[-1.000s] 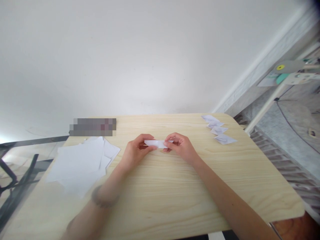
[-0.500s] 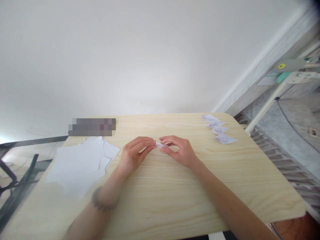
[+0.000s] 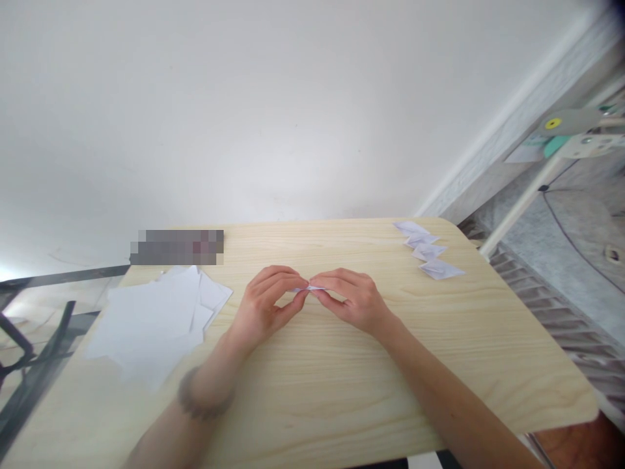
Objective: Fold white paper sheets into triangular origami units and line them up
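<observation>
The left hand and the right hand meet fingertip to fingertip over the middle of a pale, wood-grained counter with rounded corners. Between them is a small, narrow piece of folded white paper, seen nearly edge-on as a thin sliver. Both hands grip it, the left at its left part and the right at its right part, each with the thumb on the near side and the curved fingers on the far side. Much of the paper is hidden by the fingers, and whether it touches the counter cannot be told.

A dark beaded bracelet circles the left wrist.

To the left of the left hand, well apart from the folded piece, lies a loose, overlapping pile of flat white paper sheets, with corners jutting out at different angles. Just behind the pile, a grey pixelated patch covers whatever is there.

Toward the far right corner, four pointed, folded white paper shapes lie in a slanting row, close together and partly overlapping. Behind the counter rises a plain white wall.
</observation>
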Available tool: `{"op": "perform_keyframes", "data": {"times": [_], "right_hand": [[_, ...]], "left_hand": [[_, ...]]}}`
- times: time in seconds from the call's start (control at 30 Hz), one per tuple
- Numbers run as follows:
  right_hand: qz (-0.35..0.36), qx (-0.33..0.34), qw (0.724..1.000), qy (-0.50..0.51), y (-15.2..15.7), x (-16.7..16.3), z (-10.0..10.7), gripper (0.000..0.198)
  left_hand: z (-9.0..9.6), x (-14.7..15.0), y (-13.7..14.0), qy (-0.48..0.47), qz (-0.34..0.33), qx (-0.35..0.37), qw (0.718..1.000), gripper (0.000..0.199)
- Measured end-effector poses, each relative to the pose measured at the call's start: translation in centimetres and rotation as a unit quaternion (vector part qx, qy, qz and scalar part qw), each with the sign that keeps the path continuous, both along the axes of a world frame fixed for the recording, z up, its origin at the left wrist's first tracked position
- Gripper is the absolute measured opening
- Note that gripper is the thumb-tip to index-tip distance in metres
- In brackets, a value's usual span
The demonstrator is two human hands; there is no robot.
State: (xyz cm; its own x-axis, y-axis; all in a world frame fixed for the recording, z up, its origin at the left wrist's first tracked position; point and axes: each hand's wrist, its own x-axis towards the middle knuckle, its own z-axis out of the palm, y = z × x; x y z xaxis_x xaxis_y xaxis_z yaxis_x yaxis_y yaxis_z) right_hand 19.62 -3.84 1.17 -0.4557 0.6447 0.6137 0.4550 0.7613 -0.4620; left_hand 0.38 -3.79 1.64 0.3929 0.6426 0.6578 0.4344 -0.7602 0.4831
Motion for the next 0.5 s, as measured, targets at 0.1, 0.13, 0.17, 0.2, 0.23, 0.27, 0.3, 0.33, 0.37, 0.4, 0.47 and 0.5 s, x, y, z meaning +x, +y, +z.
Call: {"op": "perform_keyframes", "data": {"times": [0.1, 0.13, 0.17, 0.2, 0.23, 0.27, 0.3, 0.33, 0.37, 0.4, 0.47, 0.5], "right_hand": [[0.003, 0.004, 1.000, -0.015, -0.11, -0.12, 0.23, 0.016], [0.004, 0.002, 1.000, -0.022, -0.15, -0.16, 0.31, 0.016], [0.004, -0.001, 1.000, -0.029, -0.19, -0.20, 0.38, 0.016], [0.003, -0.004, 0.999, -0.033, -0.22, -0.23, 0.42, 0.016], [0.001, -0.006, 0.999, -0.033, -0.25, -0.25, 0.43, 0.016], [-0.004, -0.007, 1.000, -0.030, -0.27, -0.27, 0.41, 0.016], [-0.010, -0.007, 1.000, -0.023, -0.29, -0.28, 0.35, 0.015], [-0.017, -0.005, 1.000, -0.014, -0.29, -0.28, 0.26, 0.015], [-0.025, -0.002, 1.000, -0.004, -0.27, -0.27, 0.14, 0.014], [-0.033, 0.002, 0.999, 0.004, -0.25, -0.25, 0.02, 0.014], [-0.046, 0.014, 0.999, 0.017, -0.18, -0.18, -0.21, 0.012], [-0.050, 0.020, 0.998, 0.021, -0.14, -0.15, -0.29, 0.012]], "left_hand": [[0.08, 0.03, -0.11, 0.007, 0.001, 0.007, 1.000, 0.017], [0.10, 0.05, -0.14, 0.009, 0.002, 0.008, 1.000, 0.016], [0.11, 0.08, -0.16, 0.011, 0.003, 0.009, 1.000, 0.015], [0.12, 0.11, -0.17, 0.012, 0.004, 0.010, 1.000, 0.014], [0.13, 0.13, -0.18, 0.012, 0.005, 0.010, 1.000, 0.014], [0.13, 0.14, -0.18, 0.012, 0.005, 0.010, 1.000, 0.014], [0.13, 0.14, -0.17, 0.013, 0.006, 0.009, 1.000, 0.013], [0.12, 0.12, -0.16, 0.013, 0.005, 0.007, 1.000, 0.013], [0.10, 0.09, -0.16, 0.014, 0.005, 0.003, 1.000, 0.012], [0.05, 0.06, -0.17, 0.014, 0.005, -0.005, 1.000, 0.011], [-0.08, -0.02, -0.22, 0.017, 0.010, -0.028, 0.999, 0.012], [-0.17, -0.05, -0.28, 0.021, 0.012, -0.039, 0.999, 0.013]]}}
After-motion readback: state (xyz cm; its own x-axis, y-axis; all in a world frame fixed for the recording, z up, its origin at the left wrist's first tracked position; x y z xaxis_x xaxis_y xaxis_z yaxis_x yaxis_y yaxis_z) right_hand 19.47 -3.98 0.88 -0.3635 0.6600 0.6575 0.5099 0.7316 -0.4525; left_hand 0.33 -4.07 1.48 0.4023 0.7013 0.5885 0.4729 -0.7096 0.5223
